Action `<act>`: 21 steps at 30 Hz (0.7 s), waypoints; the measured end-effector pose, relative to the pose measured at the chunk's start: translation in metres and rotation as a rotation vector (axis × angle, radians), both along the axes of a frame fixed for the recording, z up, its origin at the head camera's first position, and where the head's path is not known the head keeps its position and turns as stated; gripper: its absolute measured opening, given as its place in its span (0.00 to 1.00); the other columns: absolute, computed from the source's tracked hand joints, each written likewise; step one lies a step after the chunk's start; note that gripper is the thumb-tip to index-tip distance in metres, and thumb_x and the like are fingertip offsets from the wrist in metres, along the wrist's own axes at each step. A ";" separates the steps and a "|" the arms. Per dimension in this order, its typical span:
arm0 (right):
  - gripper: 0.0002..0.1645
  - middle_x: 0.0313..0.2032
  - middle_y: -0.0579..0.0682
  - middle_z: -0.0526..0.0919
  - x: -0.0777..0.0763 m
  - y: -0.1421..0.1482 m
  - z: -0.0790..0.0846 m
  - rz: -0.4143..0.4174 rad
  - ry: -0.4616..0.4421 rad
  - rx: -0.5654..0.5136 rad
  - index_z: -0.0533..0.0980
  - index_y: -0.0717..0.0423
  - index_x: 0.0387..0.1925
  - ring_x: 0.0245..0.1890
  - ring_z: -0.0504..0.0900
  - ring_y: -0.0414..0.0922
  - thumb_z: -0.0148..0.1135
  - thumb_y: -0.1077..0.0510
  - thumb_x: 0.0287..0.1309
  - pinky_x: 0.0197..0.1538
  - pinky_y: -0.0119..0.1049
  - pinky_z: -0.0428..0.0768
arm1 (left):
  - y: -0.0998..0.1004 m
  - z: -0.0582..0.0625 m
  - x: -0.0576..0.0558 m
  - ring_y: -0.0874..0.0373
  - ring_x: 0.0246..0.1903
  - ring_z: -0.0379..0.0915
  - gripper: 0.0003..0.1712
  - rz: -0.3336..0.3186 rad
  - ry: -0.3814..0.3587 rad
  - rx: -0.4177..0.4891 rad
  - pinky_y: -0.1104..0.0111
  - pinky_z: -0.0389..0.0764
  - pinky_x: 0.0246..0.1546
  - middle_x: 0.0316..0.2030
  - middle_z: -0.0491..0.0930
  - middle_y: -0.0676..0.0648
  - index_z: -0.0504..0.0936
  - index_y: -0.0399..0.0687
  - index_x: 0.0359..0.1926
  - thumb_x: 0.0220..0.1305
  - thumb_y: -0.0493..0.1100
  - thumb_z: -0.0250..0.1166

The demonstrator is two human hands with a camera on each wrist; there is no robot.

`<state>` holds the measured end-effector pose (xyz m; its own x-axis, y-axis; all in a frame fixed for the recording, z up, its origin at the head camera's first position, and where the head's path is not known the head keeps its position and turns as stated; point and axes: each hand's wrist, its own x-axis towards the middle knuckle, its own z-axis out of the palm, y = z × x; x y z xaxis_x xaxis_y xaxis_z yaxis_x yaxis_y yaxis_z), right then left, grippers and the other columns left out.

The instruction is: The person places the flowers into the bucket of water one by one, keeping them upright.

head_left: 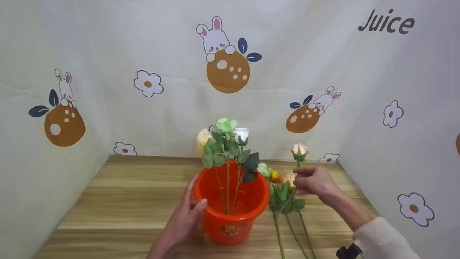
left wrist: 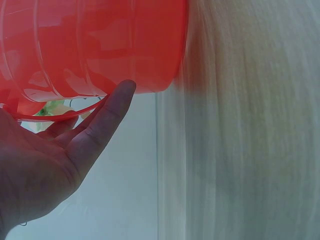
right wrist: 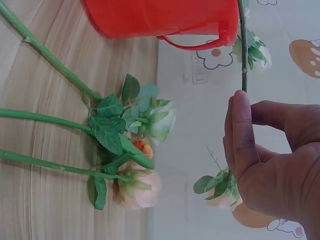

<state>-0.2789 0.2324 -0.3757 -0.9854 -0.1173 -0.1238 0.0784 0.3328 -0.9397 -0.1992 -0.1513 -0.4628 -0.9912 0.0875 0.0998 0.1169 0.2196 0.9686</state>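
Note:
My left hand point(head_left: 185, 212) rests against the left side of an orange-red plastic bucket point(head_left: 230, 230), thumb near the rim and a straight finger point(left wrist: 107, 110) along its wall. Three artificial roses stand in the bucket: a pale yellow rose point(head_left: 204, 138), a green rose point(head_left: 226, 125) and a white rose point(head_left: 242, 134). To the right of it, my right hand point(head_left: 314, 183) pinches the stem point(right wrist: 244, 55) of an upright peach rose point(head_left: 299, 150), its bloom above the fingers. The right wrist view shows that bloom beyond the hand.
On the wood-grain table point(head_left: 136, 205), right of the bucket, lie a pale green rose point(head_left: 264, 169), a small orange-yellow flower point(head_left: 275, 176) and another peach rose point(head_left: 289, 179), stems toward the front. A bucket handle point(right wrist: 195, 47) hangs at its side. Printed cloth point(head_left: 172, 43) encloses the table.

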 end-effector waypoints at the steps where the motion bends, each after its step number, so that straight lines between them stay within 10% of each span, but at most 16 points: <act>1: 0.33 0.44 0.55 0.82 0.000 0.000 0.000 0.001 -0.002 -0.001 0.70 0.77 0.68 0.28 0.85 0.39 0.64 0.69 0.62 0.37 0.34 0.90 | 0.000 0.000 0.000 0.40 0.63 0.77 0.42 0.002 -0.007 0.002 0.37 0.83 0.58 0.82 0.56 0.42 0.45 0.83 0.83 0.78 0.61 0.57; 21: 0.33 0.43 0.55 0.83 -0.002 -0.009 0.000 -0.010 -0.020 -0.081 0.68 0.77 0.69 0.26 0.86 0.39 0.63 0.68 0.65 0.38 0.33 0.90 | -0.002 -0.002 0.000 0.38 0.63 0.77 0.42 -0.011 0.028 0.006 0.42 0.87 0.50 0.81 0.57 0.38 0.46 0.77 0.84 0.79 0.58 0.58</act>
<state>-0.2811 0.2237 -0.3758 -0.9840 -0.1181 -0.1337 0.1000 0.2553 -0.9617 -0.1988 -0.1529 -0.4647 -0.9870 0.0973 0.1282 0.1465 0.2129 0.9660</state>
